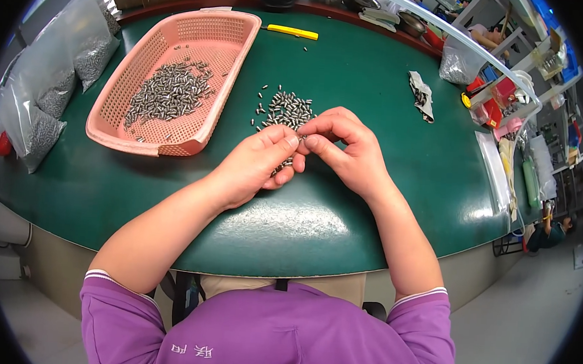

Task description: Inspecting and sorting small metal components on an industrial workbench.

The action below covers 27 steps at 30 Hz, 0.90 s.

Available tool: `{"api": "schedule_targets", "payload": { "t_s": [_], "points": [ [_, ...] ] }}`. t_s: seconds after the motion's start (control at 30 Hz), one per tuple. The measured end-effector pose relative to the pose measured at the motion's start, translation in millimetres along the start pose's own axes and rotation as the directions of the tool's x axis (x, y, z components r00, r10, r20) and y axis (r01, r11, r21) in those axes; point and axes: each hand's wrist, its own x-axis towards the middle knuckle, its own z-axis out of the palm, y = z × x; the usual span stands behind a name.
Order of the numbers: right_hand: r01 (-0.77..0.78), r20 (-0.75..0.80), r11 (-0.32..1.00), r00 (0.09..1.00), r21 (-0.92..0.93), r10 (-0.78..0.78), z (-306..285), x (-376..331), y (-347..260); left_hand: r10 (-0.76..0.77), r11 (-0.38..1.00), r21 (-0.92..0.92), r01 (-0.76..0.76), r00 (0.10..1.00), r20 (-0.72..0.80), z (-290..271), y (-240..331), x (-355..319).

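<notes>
My left hand (258,160) is closed, its thumb and forefinger pinched together. Small shiny metal cylinders (282,167) show at its curled fingers; whether all of them lie in the hand I cannot tell. Against those fingertips my right hand (347,145) pinches with thumb and forefinger. A tiny metal piece (303,137) shows at the pinch, mostly hidden. Just beyond both hands, a loose heap of the same small metal cylinders (287,110) lies on the green tabletop (351,72). To the left, a pink perforated plastic basket (235,72) holds a larger heap of them.
Clear plastic bags (50,90) full of small metal parts stand at the left edge. A yellow utility knife (292,32) lies beyond the basket. Farther right are a crumpled wrapper (421,96) and another bag of parts (460,62). Shelving with coloured bins stands at right.
</notes>
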Motion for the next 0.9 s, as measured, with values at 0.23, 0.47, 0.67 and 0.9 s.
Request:
{"api": "schedule_targets", "payload": {
  "t_s": [0.23, 0.47, 0.67, 0.9],
  "points": [
    [0.027, 0.077, 1.0, 0.997, -0.013, -0.026, -1, 0, -2, -0.026, 1.0, 0.017, 0.026, 0.999, 0.038, 1, 2, -3],
    [0.133, 0.096, 0.985, 0.988, -0.109, -0.123, 2, 0, 1, -0.032, 0.999, 0.021, 0.031, 0.998, 0.046, 2, 2, -4],
    [0.09, 0.135, 0.996, 0.987, -0.029, -0.085, 1, 1, 3, -0.058, 0.998, 0.0, 0.059, 0.996, 0.071, 4, 4, -5],
    [-0.124, 0.022, 0.991, 0.992, 0.053, 0.123, 2, 2, 9, -0.042, 0.998, -0.042, 0.047, 0.993, 0.108, 2, 6, -5]
  ]
}}
